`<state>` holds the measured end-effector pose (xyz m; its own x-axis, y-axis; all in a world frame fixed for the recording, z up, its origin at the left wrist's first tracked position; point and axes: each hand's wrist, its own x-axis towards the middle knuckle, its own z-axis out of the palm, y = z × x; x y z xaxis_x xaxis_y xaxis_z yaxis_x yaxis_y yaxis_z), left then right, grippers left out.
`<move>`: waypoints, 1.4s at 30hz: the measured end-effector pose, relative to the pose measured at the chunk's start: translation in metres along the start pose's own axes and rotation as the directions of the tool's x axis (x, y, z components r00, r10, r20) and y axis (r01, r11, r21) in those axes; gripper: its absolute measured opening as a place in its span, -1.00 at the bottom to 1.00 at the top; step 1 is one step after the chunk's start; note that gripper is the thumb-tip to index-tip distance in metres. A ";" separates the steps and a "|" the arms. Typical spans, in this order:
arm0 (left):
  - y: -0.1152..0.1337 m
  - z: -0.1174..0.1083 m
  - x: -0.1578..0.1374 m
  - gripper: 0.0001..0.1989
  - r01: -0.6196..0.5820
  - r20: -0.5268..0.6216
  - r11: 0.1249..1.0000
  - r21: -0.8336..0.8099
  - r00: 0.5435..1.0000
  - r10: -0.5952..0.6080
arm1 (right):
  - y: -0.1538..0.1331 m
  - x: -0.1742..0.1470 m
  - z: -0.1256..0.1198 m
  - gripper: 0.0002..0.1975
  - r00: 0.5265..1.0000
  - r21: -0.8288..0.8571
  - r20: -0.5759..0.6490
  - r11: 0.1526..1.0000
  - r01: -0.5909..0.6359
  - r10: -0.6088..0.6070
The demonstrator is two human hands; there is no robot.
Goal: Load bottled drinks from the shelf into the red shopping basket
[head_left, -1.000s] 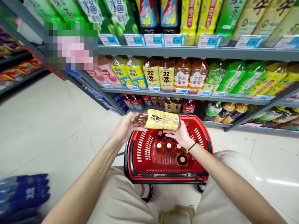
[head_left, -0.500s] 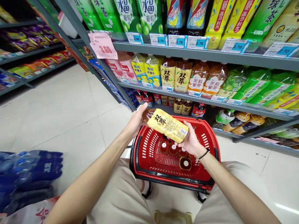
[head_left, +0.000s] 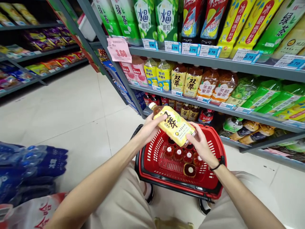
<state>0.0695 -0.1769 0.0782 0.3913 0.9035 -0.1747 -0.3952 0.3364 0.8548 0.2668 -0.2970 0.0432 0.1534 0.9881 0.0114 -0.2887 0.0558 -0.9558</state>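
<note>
Between my two hands a tea bottle [head_left: 175,125] with a yellow label and a white cap lies tilted, cap end up to the left. My left hand [head_left: 149,128] grips it near the neck, the thumb lying across the label. Its base end is held by my right hand [head_left: 199,143], which wears a black band at the wrist. Below the bottle stands a red shopping basket [head_left: 154,173] with black handles. Inside it are several dark drink bottles [head_left: 178,154] with pale caps, and one bottle [head_left: 190,170] shows its base; the held bottle hides part of them.
Ahead rises a grey shelf [head_left: 166,93] with rows of bottled drinks and price tags. Blue-wrapped water packs [head_left: 33,171] sit on the floor at left, beside a red and white bag [head_left: 35,210]. Another shelf [head_left: 45,74] of snack packets stands far left.
The tea bottle has been turned about its length, so its front label now faces me instead of the barcode side. My left hand has shifted down the neck, uncovering the cap.
</note>
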 end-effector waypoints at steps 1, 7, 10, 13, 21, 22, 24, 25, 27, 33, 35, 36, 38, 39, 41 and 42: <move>0.001 0.000 -0.001 -0.29 -0.019 -0.001 1.000 0.008 1.000 0.019 | 0.000 -0.002 -0.001 -0.33 0.998 -0.010 0.052 0.999 -0.030 0.031; 0.005 0.001 -0.012 -0.29 -0.266 0.184 0.940 0.214 0.956 0.229 | 0.015 -0.003 -0.002 -0.24 0.975 -0.005 0.169 0.990 -0.144 0.143; 0.006 0.002 -0.018 -0.20 -0.432 0.362 0.849 0.304 0.877 0.316 | 0.025 -0.001 -0.002 -0.30 0.979 0.091 0.166 0.986 -0.137 0.121; 0.007 0.002 -0.021 -0.20 -0.508 0.473 0.799 0.322 0.817 0.329 | 0.029 -0.001 -0.002 -0.28 0.983 0.127 0.143 0.983 -0.134 0.116; 0.006 0.005 -0.022 -0.17 -0.262 0.344 0.953 0.150 0.918 0.198 | 0.020 -0.003 0.007 -0.29 0.966 0.229 0.142 0.943 -0.243 0.214; 0.005 0.006 -0.023 -0.20 -0.180 0.300 0.979 0.095 0.943 0.144 | 0.019 -0.003 0.009 -0.25 0.950 0.259 0.175 0.919 -0.298 0.258; 0.004 0.007 -0.024 -0.31 -0.054 0.234 0.999 0.000 0.971 0.053 | 0.019 -0.006 0.015 -0.17 0.892 0.309 0.285 0.847 -0.432 0.351; 0.004 0.008 -0.024 -0.37 -0.021 0.216 0.999 -0.030 0.976 0.027 | 0.019 -0.008 0.018 -0.14 0.856 0.326 0.344 0.806 -0.494 0.386; 0.004 0.009 -0.024 -0.45 0.000 0.213 0.999 -0.053 0.977 0.011 | 0.020 -0.013 0.023 -0.10 0.794 0.342 0.442 0.740 -0.580 0.418; 0.005 0.013 -0.022 -0.39 -0.087 0.233 0.996 0.034 0.969 0.076 | 0.017 -0.017 0.029 -0.12 0.774 0.316 0.489 0.745 -0.588 0.403; 0.005 0.015 -0.023 -0.38 -0.176 0.242 0.974 0.139 0.960 0.139 | 0.019 -0.014 0.028 -0.17 0.815 0.310 0.380 0.770 -0.558 0.438; 0.004 0.016 -0.025 -0.37 -0.221 0.252 0.955 0.199 0.953 0.168 | 0.021 -0.013 0.028 -0.20 0.822 0.303 0.336 0.774 -0.556 0.459; 0.003 0.019 -0.031 -0.36 -0.287 0.277 0.910 0.298 0.939 0.205 | 0.025 -0.011 0.027 -0.20 0.825 0.285 0.295 0.779 -0.558 0.483; 0.002 0.021 -0.034 -0.35 -0.304 0.293 0.892 0.334 0.933 0.208 | 0.027 -0.011 0.027 -0.18 0.826 0.273 0.295 0.786 -0.554 0.480; -0.001 0.025 -0.041 -0.32 -0.321 0.322 0.870 0.376 0.925 0.202 | 0.029 -0.012 0.027 -0.15 0.830 0.239 0.318 0.809 -0.538 0.458; -0.002 0.027 -0.045 -0.31 -0.325 0.329 0.862 0.389 0.923 0.200 | 0.029 -0.013 0.027 -0.15 0.833 0.220 0.330 0.821 -0.526 0.445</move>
<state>0.0753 -0.2252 0.0971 0.5560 0.8136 0.1702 -0.1446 -0.1070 0.9837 0.2309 -0.3044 0.0233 -0.3129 0.8948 -0.3186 -0.5259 -0.4425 -0.7264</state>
